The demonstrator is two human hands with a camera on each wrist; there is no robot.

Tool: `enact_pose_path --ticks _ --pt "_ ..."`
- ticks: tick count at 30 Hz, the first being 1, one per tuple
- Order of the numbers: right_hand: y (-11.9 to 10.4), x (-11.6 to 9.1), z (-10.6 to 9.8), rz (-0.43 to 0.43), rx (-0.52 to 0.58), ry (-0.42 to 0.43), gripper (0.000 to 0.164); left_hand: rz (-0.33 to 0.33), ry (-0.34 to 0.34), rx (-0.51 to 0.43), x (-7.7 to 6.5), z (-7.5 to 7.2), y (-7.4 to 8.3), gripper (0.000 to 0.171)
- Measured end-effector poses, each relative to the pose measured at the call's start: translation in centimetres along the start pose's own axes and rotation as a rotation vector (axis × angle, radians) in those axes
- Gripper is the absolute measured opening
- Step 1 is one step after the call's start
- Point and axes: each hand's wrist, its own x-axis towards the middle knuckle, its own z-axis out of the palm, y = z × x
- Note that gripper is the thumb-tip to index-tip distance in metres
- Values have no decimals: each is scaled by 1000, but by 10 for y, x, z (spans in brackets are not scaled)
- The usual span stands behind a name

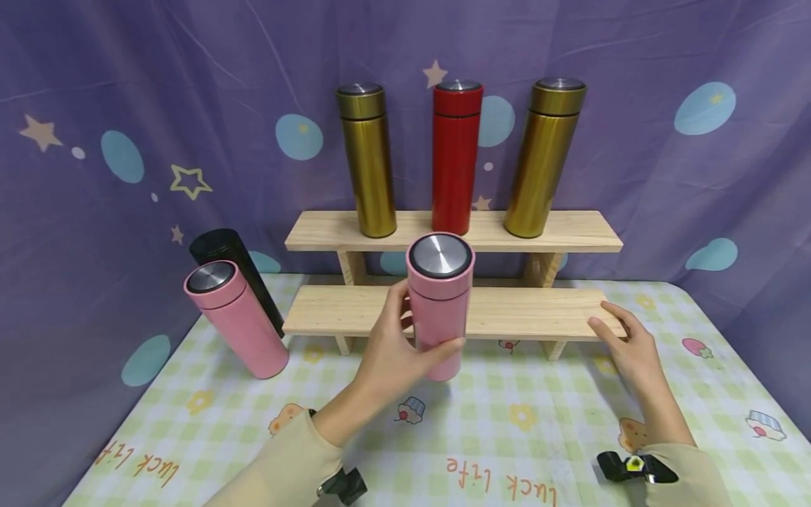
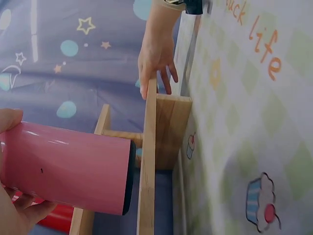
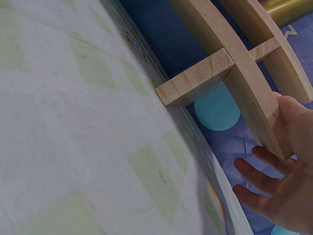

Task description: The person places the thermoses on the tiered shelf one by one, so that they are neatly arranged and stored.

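Observation:
My left hand grips a pink thermos bottle with a steel-topped lid, thumb across its near side. The bottle is upright, and the left wrist view shows its dark base apart from the lower board and a little higher. At the right end of the two-tier wooden shelf, my right hand holds the lower board. In the right wrist view this hand straddles the board's end, with several fingers below it. A second pink thermos bottle stands on the table to the left.
On the upper tier stand a gold bottle, a red bottle and another gold bottle. Behind the left pink bottle is a black bottle. A checked tablecloth covers the table; a purple curtain hangs behind.

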Motion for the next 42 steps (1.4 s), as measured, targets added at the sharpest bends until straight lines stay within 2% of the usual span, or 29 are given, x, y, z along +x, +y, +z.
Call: enact_pose_path --ticks 10,17,33,42 --pt "-1 0 1 1 4 2 77 -10 -52 -34 17 19 6 86" --pt "0 0 0 5 -8 -3 77 -31 -60 -48 27 33 9 86" --pt "-1 -1 0 -6 -10 -7 77 40 -71 -73 50 61 13 85" --pt "0 0 0 -10 -7 -2 76 79 -46 -88 60 77 15 89"
